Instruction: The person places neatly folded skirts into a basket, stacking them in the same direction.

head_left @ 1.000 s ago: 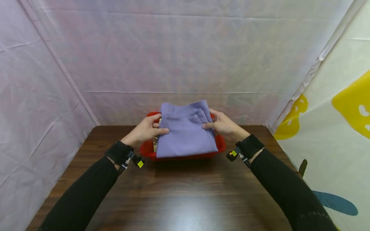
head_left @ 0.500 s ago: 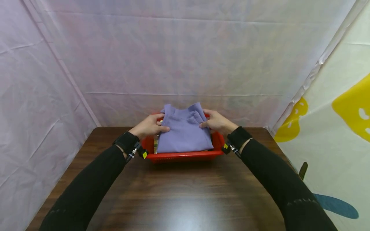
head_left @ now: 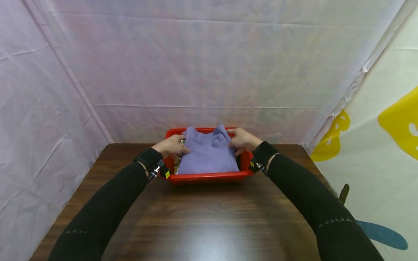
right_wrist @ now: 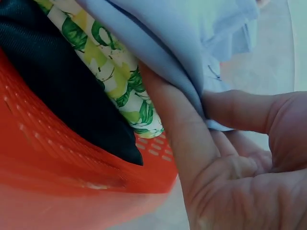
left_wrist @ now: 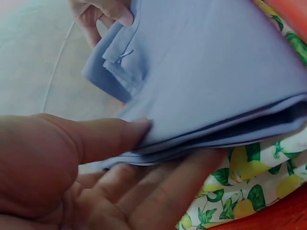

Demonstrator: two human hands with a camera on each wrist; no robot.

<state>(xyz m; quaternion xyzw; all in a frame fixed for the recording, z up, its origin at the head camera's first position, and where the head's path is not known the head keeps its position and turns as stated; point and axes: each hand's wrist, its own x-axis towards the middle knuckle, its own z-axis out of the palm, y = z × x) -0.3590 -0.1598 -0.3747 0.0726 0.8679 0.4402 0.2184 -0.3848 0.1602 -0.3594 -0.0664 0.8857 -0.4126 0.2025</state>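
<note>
Folded lavender pants, with a waistband and a small metal hook, lie on other cloth in a red plastic basket. My left hand pinches their left side; in the left wrist view its thumb is on top and the fingers go under the layers. At the opposite side my right hand holds the folded edge between thumb and forefinger. The waistband corners stick up at the back. Under the pants is white cloth with a lemon-and-leaf print.
Black cloth lies along the basket's inner wall beside the lemon print. The basket stands near the far edge of a dark wooden table. A pale sheet hangs behind it, and a sheet with yellow shapes hangs at the right.
Both hands have lowered the lavender pants into the red basket. More of its front wall and rim now shows. The hands have come slightly closer together.
</note>
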